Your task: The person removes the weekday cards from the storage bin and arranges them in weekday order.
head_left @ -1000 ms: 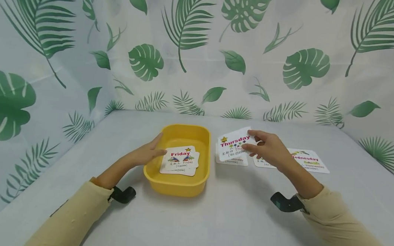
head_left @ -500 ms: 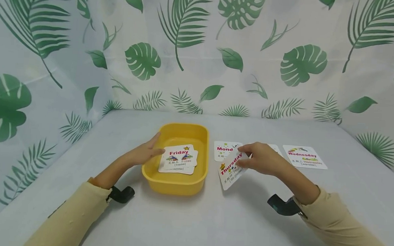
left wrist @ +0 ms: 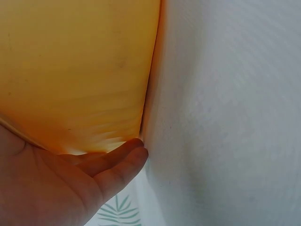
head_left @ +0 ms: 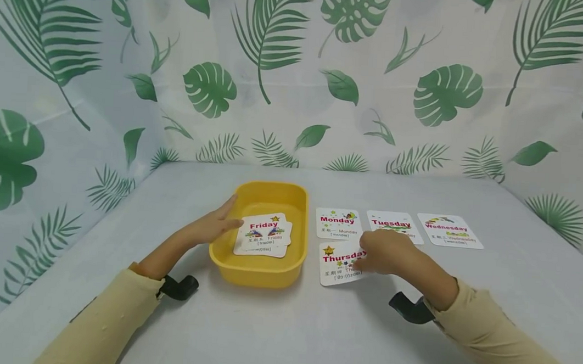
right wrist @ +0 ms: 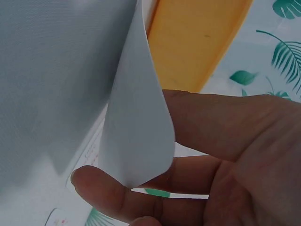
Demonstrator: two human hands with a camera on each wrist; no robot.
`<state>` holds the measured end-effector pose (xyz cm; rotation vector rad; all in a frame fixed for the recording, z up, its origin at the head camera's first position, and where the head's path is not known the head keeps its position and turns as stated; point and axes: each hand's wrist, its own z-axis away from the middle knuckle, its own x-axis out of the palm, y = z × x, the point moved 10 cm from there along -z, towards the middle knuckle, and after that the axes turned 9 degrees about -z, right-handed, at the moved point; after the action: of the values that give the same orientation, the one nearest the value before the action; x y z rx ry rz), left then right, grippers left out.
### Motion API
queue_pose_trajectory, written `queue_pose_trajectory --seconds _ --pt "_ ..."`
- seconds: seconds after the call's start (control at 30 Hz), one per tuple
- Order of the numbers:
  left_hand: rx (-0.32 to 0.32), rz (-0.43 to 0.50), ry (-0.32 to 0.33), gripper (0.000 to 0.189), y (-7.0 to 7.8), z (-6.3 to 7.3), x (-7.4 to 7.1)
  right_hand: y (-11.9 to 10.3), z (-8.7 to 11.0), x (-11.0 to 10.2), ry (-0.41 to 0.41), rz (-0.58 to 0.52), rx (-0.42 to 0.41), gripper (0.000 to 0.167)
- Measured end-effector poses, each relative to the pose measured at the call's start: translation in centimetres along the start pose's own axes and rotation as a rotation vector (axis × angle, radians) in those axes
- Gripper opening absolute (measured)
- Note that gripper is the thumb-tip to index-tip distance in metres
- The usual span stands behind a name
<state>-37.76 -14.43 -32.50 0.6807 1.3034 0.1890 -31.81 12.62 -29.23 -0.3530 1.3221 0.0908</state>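
Note:
A white Thursday flashcard [head_left: 343,260] is pinched at its right edge between the thumb and fingers of my right hand [head_left: 391,254]. In the right wrist view the card [right wrist: 136,127] shows its blank back, bent and partly raised off the table. My left hand [head_left: 209,228] holds the left side of a yellow plastic basin [head_left: 257,278]. Its thumb reaches over the rim, and its fingers [left wrist: 122,167] lie along the outer wall in the left wrist view. Inside the basin, a Friday flashcard [head_left: 261,234] lies on top of other cards.
Monday [head_left: 337,228], Tuesday [head_left: 393,219] and Wednesday [head_left: 449,231] flashcards form a row right of the basin. My right hand covers part of Tuesday. The grey-white table [head_left: 273,335] meets a leaf-patterned cloth backdrop [head_left: 295,111] behind and at the sides.
My right hand has brought the Thursday card down and nearer, from over the Monday card to just below it. The row of cards has come into fuller view. My left hand stays on the basin.

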Motion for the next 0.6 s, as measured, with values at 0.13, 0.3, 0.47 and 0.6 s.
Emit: queue_pose_trajectory --seconds 0.13,0.3,0.47,0.6 --pt "0.001 0.003 0.003 0.073 0.0 0.0 0.0 0.0 -0.1 0.2 0.01 0.004 -0.005 0.025" --pt "0.003 0.013 0.003 0.074 0.0 0.1 0.0 -0.1 -0.4 0.9 0.001 -0.001 -0.016 0.025" --pt "-0.01 0.013 0.005 0.074 -0.1 0.0 0.0 -0.3 -0.6 1.2 0.004 -0.021 -0.033 0.025" --pt "-0.006 0.011 0.005 0.074 -0.1 0.0 0.1 -0.3 -0.6 1.3 0.0 -0.025 -0.026 0.025"
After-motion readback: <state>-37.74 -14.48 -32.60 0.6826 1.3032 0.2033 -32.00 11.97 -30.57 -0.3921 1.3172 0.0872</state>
